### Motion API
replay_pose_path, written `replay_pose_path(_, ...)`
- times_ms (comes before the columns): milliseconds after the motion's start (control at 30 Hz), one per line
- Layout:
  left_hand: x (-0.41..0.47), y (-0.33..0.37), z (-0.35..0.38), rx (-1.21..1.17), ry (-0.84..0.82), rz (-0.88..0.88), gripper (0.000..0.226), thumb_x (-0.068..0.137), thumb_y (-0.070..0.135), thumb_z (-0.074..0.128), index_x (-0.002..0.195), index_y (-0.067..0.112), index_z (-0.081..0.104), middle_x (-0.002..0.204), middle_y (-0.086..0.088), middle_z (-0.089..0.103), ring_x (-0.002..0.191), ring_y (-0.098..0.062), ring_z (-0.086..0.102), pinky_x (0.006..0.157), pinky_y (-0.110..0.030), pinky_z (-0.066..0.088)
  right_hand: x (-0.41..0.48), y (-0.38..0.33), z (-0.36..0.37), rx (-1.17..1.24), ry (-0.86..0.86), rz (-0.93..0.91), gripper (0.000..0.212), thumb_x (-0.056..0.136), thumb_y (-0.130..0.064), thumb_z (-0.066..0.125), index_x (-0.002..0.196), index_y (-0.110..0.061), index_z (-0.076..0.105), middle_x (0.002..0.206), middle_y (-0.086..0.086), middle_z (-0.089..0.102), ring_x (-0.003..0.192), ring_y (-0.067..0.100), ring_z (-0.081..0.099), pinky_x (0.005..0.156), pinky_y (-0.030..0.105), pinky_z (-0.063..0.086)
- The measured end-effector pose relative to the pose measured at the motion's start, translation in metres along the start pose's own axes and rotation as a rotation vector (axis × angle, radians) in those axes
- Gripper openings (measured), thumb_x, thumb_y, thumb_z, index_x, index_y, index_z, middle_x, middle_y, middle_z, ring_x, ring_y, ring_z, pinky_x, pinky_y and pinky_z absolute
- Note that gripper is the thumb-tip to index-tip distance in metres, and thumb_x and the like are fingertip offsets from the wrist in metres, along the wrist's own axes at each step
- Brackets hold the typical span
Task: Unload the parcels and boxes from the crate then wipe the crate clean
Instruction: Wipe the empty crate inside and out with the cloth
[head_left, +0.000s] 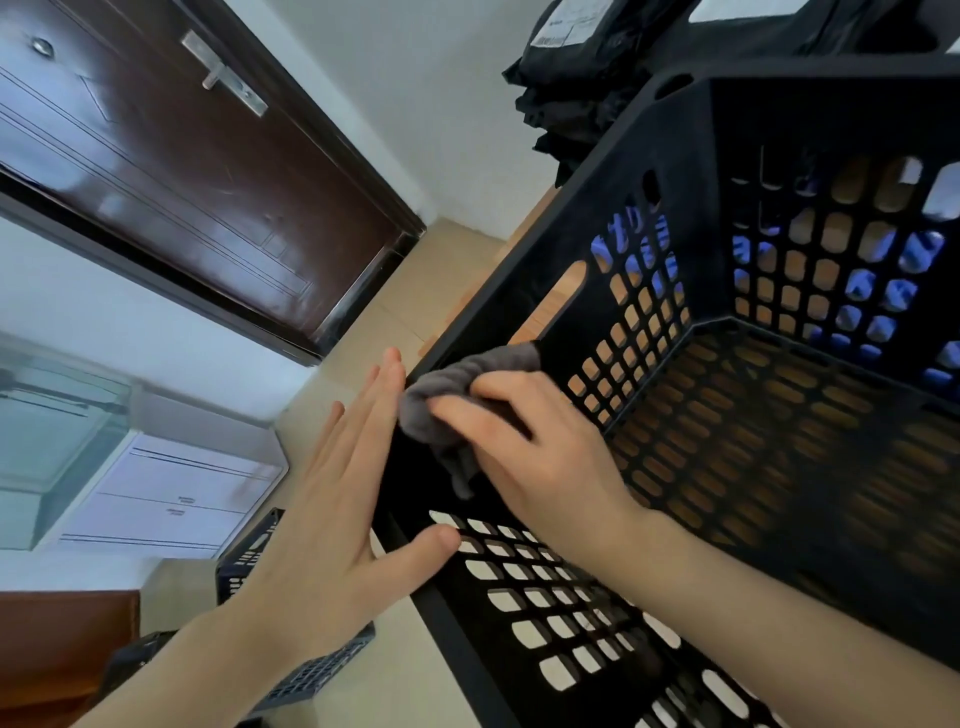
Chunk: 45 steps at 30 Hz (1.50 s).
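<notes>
Two grips engaged: your right grip (540, 441) pinches the grey cloth (457, 384) against the corner rim of the empty crate (675, 156); left grip (337, 493), fingers straight, braces its outer wall. Risk: the flat palm could slip and the crate skid; the cloth may snag a slot.

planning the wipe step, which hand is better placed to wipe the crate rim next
Right. The right hand grips the grey cloth on the crate rim corner; the left hand lies flat against the outer wall, holding nothing, likely steadying it.
</notes>
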<state>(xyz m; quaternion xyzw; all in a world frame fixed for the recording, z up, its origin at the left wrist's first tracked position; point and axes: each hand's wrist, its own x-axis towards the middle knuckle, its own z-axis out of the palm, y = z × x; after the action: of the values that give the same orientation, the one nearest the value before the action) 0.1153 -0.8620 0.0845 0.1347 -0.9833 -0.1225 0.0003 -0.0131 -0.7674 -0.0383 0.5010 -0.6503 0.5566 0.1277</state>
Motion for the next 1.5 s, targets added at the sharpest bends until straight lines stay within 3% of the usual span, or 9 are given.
replay_pose_path(100,0.009,0.003,-0.001,0.032,-0.023,0.048,0.095,0.080,0.050,0.050,0.158,0.024,0.002,0.165,0.008,0.006,0.152,-0.013,0.009,0.119,-0.058,0.016,0.010,0.015,-0.005,-0.050,0.121,0.080,0.028,0.093,-0.007,0.060,0.120,-0.008,0.066,0.105,0.018,0.060,0.091,0.029,0.057,0.070,0.040,0.051)
replay_pose_path(433,0.013,0.004,0.002,-0.006,0.009,0.029,0.100,0.077,0.061,0.051,0.158,0.021,0.007,0.164,0.009,0.011,0.151,-0.016,0.012,0.117,-0.054,0.025,0.042,0.049,-0.026,-0.038,0.341,0.330,0.035,0.094,-0.013,0.055,0.128,-0.008,0.057,0.115,0.012,0.051,0.103,0.022,0.051,0.084,0.038,0.049)
replay_pose_path(633,0.014,0.002,0.004,-0.053,0.045,0.081,0.101,0.080,0.056,0.056,0.157,0.014,0.007,0.164,0.002,0.014,0.151,-0.027,0.016,0.112,-0.061,0.030,-0.005,0.000,0.016,-0.002,0.027,-0.028,0.030,0.088,-0.007,0.063,0.118,-0.010,0.067,0.103,0.018,0.062,0.089,0.033,0.057,0.070,0.046,0.047)
replay_pose_path(767,0.014,0.004,0.002,-0.056,0.030,0.064,0.096,0.079,0.048,0.057,0.157,0.015,0.010,0.164,0.003,0.015,0.148,-0.030,0.023,0.112,-0.056,0.032,-0.005,0.005,0.015,-0.014,0.021,-0.110,0.033,0.093,-0.011,0.060,0.124,-0.018,0.056,0.109,0.011,0.059,0.094,0.028,0.056,0.074,0.042,0.046)
replay_pose_path(1000,0.016,0.006,0.001,0.030,0.014,0.057,0.084,0.079,0.045,0.048,0.156,0.028,0.020,0.165,0.007,0.010,0.151,-0.021,0.013,0.111,-0.062,0.029,0.048,0.077,-0.036,-0.122,0.389,0.346,0.033,0.094,-0.015,0.054,0.127,-0.011,0.056,0.119,0.014,0.050,0.104,0.024,0.047,0.086,0.027,0.039)
replay_pose_path(1167,0.017,0.007,0.002,0.013,0.009,0.052,0.083,0.078,0.043,0.049,0.156,0.027,0.022,0.164,0.008,0.011,0.151,-0.020,0.014,0.111,-0.061,0.031,0.070,0.100,-0.055,-0.107,0.506,0.465,0.035,0.094,-0.012,0.053,0.128,-0.008,0.055,0.118,0.016,0.050,0.109,0.023,0.050,0.093,0.033,0.046)
replay_pose_path(1300,0.016,0.006,0.003,-0.006,0.017,0.046,0.089,0.080,0.051,0.050,0.157,0.024,0.015,0.164,0.007,0.013,0.152,-0.020,0.012,0.115,-0.056,0.027,0.046,0.061,-0.030,0.005,0.403,0.444,0.033,0.092,-0.015,0.056,0.125,-0.012,0.058,0.118,0.007,0.049,0.105,0.023,0.050,0.088,0.036,0.045)
replay_pose_path(1400,0.017,0.005,0.002,-0.003,0.013,0.066,0.090,0.086,0.064,0.045,0.157,0.019,0.013,0.164,0.003,0.014,0.152,-0.021,0.012,0.118,-0.045,0.022,0.013,0.018,-0.003,0.076,0.193,0.178,0.029,0.090,-0.011,0.061,0.119,-0.008,0.065,0.108,0.013,0.056,0.093,0.031,0.054,0.079,0.043,0.047)
replay_pose_path(1500,0.016,0.006,0.002,-0.034,0.015,0.057,0.092,0.083,0.057,0.052,0.157,0.018,0.013,0.164,0.001,0.016,0.151,-0.021,0.014,0.117,-0.042,0.022,-0.011,-0.010,0.014,0.099,0.000,-0.004,0.030,0.089,-0.009,0.064,0.119,-0.011,0.066,0.103,0.012,0.060,0.089,0.028,0.056,0.072,0.043,0.049)
